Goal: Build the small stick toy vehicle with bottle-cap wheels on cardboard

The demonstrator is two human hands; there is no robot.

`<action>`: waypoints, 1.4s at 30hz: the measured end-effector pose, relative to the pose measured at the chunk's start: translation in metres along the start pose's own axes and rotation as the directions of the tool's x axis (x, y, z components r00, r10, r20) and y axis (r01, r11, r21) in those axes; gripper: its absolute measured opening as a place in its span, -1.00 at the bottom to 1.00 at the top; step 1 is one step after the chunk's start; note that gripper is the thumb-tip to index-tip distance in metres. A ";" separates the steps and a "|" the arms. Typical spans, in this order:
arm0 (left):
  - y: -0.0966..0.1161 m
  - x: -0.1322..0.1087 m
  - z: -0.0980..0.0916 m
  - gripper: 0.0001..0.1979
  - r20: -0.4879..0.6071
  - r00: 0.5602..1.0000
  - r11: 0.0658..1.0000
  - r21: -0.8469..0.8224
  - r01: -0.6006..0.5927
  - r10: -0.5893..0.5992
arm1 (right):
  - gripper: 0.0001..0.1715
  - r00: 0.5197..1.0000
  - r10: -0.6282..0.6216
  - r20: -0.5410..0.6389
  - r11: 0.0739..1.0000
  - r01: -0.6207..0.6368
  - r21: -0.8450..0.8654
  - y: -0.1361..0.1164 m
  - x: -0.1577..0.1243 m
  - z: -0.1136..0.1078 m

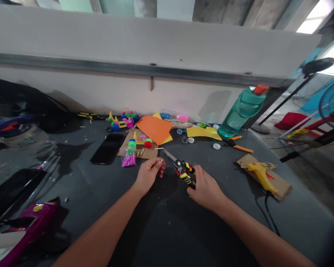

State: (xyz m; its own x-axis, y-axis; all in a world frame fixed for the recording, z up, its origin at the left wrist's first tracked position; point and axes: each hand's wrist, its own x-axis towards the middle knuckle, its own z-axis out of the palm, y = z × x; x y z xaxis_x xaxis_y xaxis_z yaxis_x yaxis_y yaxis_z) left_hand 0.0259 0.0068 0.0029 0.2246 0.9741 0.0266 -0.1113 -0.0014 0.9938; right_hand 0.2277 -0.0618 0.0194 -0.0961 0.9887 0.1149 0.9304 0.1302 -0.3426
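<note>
My right hand (207, 187) is wrapped round the black, yellow and red handles of a pair of shears (179, 165), whose blades point up and left. Beside the blades, my left hand (150, 173) is closed in a pinch; what sits between thumb and finger is too small to make out. A thin pale stick (158, 148) shows near the blade tips. Just beyond my left hand lie a small clear bag of purple pieces (128, 160), stacked green and blue caps (131, 145), a red-and-green cap piece (148, 143) and short stick pieces on a cardboard sheet (122, 151).
Orange paper (154, 128), yellow paper (203, 132) and colourful small assemblies (125, 120) lie along the back. A phone (107, 149) is at left. To the right are a teal bottle (241, 111), orange-handled pliers (241, 146) and a yellow glue gun (260, 176) with a cord.
</note>
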 end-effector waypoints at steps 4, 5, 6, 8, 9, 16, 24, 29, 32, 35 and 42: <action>-0.002 -0.001 0.000 -0.77 -0.001 1.000 1.000 0.017 -0.013 0.013 | -0.48 0.998 -0.059 0.002 0.998 0.059 -0.018 -0.003 -0.001 0.002; -0.003 -0.001 0.000 -0.77 0.003 1.000 1.000 0.021 -0.015 0.015 | -0.47 0.998 -0.066 -0.001 0.998 0.066 -0.022 -0.003 -0.002 0.002; -0.003 -0.001 0.000 -0.77 0.009 1.000 0.999 0.027 -0.018 0.017 | -0.46 0.998 -0.070 -0.005 0.997 0.070 -0.025 -0.004 -0.002 0.002; -0.002 -0.002 -0.001 -0.76 0.029 0.999 0.999 0.039 -0.026 0.025 | -0.45 0.997 -0.077 -0.013 0.997 0.076 -0.029 -0.004 -0.003 0.003; -0.001 -0.003 -0.001 -0.76 0.039 0.999 0.999 0.043 -0.031 0.029 | -0.45 0.997 -0.080 -0.016 0.996 0.079 -0.030 -0.004 -0.003 0.003; 0.004 -0.005 -0.003 -0.72 0.085 0.996 0.992 0.115 -0.045 0.035 | -0.43 0.996 -0.092 -0.007 0.996 0.092 -0.014 -0.003 -0.004 0.001; 0.007 -0.006 -0.006 -0.69 0.126 0.992 0.984 0.171 -0.046 0.024 | -0.46 0.993 -0.112 0.021 0.994 0.112 -0.001 -0.002 -0.004 -0.001; 0.007 -0.005 -0.006 -0.72 0.124 0.992 0.988 0.155 -0.020 0.001 | -0.48 0.993 -0.111 0.037 0.994 0.110 0.016 -0.003 -0.003 -0.003; 0.006 -0.003 -0.006 -0.80 0.085 0.996 0.998 0.056 -0.004 0.000 | -0.48 0.994 -0.099 0.050 0.995 0.099 0.004 -0.004 -0.003 -0.003; 0.004 -0.002 -0.007 -0.83 0.052 0.999 1.000 0.000 -0.005 0.005 | -0.46 0.995 -0.085 0.050 0.996 0.086 -0.021 -0.005 -0.003 -0.001; 0.005 -0.001 -0.005 -0.84 0.009 1.000 1.000 0.010 -0.006 0.006 | -0.44 0.996 -0.088 0.021 0.996 0.088 -0.021 -0.003 -0.004 0.002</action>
State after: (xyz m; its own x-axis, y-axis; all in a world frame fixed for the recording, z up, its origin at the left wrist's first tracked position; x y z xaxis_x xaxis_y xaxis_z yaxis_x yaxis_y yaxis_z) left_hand 0.0199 0.0074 0.0075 0.2322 0.9721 0.0337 -0.1026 -0.0100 0.9947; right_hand 0.2243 -0.0659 0.0177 -0.1849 0.9748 0.1247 0.9254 0.2154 -0.3119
